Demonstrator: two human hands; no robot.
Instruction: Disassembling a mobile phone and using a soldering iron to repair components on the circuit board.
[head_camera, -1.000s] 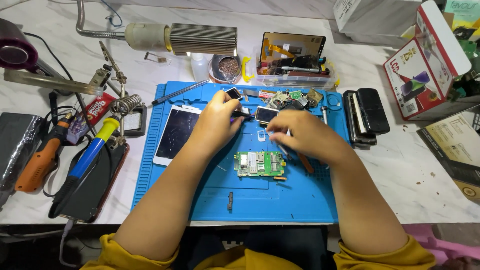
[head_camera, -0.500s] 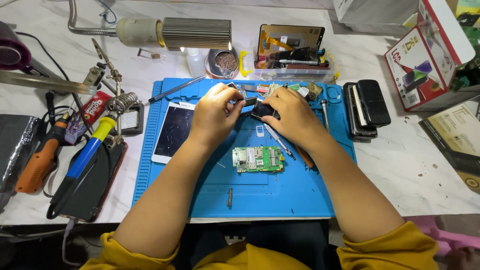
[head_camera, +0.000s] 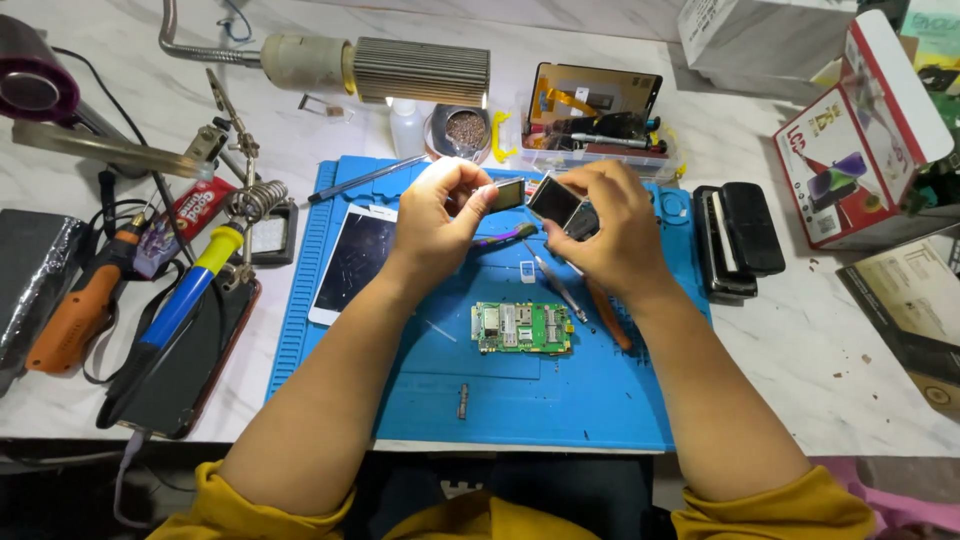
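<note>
In the head view, a red and white cardboard box (head_camera: 862, 130) with its flap lifted stood at the far right of the pale marble table (head_camera: 800, 360), with a plain white carton (head_camera: 760, 35) behind it and a dark printed booklet (head_camera: 905, 320) lying flat near the right edge. A clear plastic tray of tools (head_camera: 595, 150) sat behind the ribbed blue rubber work mat (head_camera: 560, 400). On the mat lay a small green circuit board (head_camera: 522, 327) with metal shields, a white-framed phone screen (head_camera: 352, 262) with glossy black glass, and an orange-handled tool (head_camera: 608, 318). Above the mat's far middle, the left hand (head_camera: 435, 215) pinched a small dark flat rectangular part (head_camera: 506, 194) between thumb and fingertips, closed firmly on it. The right hand (head_camera: 608, 225) clasped a small black square display module (head_camera: 553, 201), fingers wrapped tight around it. The two pieces were held just beside each other, raised over the mat
</note>
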